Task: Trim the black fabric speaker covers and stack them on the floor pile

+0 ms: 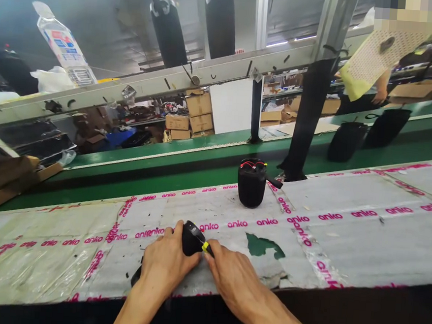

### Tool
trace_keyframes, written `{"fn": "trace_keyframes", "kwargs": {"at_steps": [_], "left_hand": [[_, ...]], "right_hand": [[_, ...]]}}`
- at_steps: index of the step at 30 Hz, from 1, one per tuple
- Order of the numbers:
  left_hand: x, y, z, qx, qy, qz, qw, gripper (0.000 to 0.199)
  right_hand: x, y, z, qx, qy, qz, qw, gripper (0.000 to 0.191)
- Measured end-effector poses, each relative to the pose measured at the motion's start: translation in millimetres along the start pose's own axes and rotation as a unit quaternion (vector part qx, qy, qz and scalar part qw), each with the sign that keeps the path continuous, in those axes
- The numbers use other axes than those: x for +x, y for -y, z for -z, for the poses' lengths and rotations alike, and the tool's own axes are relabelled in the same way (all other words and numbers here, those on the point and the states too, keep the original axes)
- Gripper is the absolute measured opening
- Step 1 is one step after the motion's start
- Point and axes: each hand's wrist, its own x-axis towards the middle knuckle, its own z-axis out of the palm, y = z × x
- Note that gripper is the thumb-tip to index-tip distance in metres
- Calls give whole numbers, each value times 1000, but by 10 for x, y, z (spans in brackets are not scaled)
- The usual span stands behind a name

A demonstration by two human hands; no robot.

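Note:
My left hand (165, 259) is wrapped round a black cylindrical speaker body (192, 238) that lies tilted on the covered bench. Its round end faces up and to the right, while the palm hides most of its side. My right hand (227, 269) grips a small hand tool with a yellow-and-black handle (207, 248). The tool's thin tip points at the rim of that round end; whether it touches cannot be made out. Farther back stands a second black speaker body (251, 186), upright, with red wires showing at its top and a black strap at its side.
White wrapping printed with pink lettering covers the bench (232, 242), torn in places. Behind it runs a green conveyor belt (156, 170). A dark post (308, 114) rises beyond the bench. Several black cylinders and a plastic bottle (65, 45) stand farther off. Another person (381, 70) is at right.

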Motion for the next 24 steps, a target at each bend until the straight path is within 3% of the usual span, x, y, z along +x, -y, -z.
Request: {"fn": "trace_keyframes", "kwargs": {"at_steps": [9,20,24], "left_hand": [[-16,-16,-49,8,-25,-8,1000,71],[-33,-90,8,31,-17,-1,999,63],[-43,-90,-7,40,-24,-5,999,69]], "right_hand": [[22,44,58,-34,21,-24,999,17],[8,17,22,-67,14,-18,997,16],[17,37,46,-108,29,-24,993,14]]}}
